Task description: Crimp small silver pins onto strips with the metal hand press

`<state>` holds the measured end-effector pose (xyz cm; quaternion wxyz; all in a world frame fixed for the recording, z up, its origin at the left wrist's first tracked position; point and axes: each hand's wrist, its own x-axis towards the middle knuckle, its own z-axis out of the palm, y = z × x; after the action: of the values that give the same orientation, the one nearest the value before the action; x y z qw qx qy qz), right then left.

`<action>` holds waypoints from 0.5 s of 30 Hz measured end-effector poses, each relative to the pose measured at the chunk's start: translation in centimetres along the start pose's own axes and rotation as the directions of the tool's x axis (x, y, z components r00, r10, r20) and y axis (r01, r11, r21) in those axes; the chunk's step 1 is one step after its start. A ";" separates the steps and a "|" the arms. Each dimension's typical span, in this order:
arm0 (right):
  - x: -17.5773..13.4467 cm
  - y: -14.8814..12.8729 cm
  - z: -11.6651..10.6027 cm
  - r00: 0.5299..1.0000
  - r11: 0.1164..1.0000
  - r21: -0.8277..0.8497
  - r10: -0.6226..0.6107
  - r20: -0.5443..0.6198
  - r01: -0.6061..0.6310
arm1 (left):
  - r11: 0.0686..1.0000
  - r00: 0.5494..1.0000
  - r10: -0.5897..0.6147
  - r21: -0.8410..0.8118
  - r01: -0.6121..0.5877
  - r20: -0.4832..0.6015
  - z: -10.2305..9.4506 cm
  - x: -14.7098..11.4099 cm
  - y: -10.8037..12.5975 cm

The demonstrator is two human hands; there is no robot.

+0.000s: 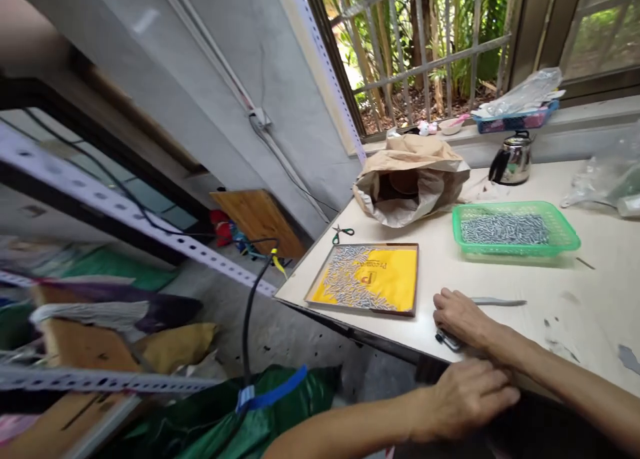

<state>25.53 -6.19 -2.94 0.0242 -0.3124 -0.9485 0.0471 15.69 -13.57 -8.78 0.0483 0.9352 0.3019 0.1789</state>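
Observation:
My right hand (463, 319) rests near the front edge of the table, fingers curled down over a small metal piece with a dark end (447, 339). Most of that piece is hidden beneath the hand. Just beyond it lies a thin grey strip-like tool (500, 301). Lower and closer to me, my left hand (467, 395) is closed, slightly blurred, beside my right wrist at the table edge. Whatever is in its fingers is hidden. Left of the hands, a shallow tray (417, 279) holds a yellow printed sheet (400, 265) and many small silvery metal pieces (345, 279).
A green plastic basket (565, 235) of similar metal pieces stands farther back. Behind are an open brown paper bag (415, 165), a metal kettle (516, 159) and clear plastic bags (607, 179). Green-handled scissors (343, 233) lie at the left edge. A black cable (247, 319) hangs left.

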 end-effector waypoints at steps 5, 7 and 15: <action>0.0 1.0 -0.9 0.933 0.994 0.113 0.037 -0.359 0.004 | 0.961 0.961 -0.226 0.123 0.246 -0.160 -6.1 -4.1 -7.2; -0.7 2.9 -3.2 0.870 0.982 0.183 0.127 -0.476 -0.043 | 0.840 0.845 -0.461 0.175 0.514 -0.272 -9.1 -5.3 -11.4; -3.8 10.9 -11.0 0.668 0.892 0.003 0.342 -0.661 -0.453 | 0.384 0.436 -0.895 0.335 0.860 -0.094 -14.1 -6.5 -20.4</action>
<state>35.86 1.12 6.83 0.3128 -0.5093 -0.7901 -0.1359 -5.56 -1.00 -1.68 -0.0083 0.6342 0.7727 0.0239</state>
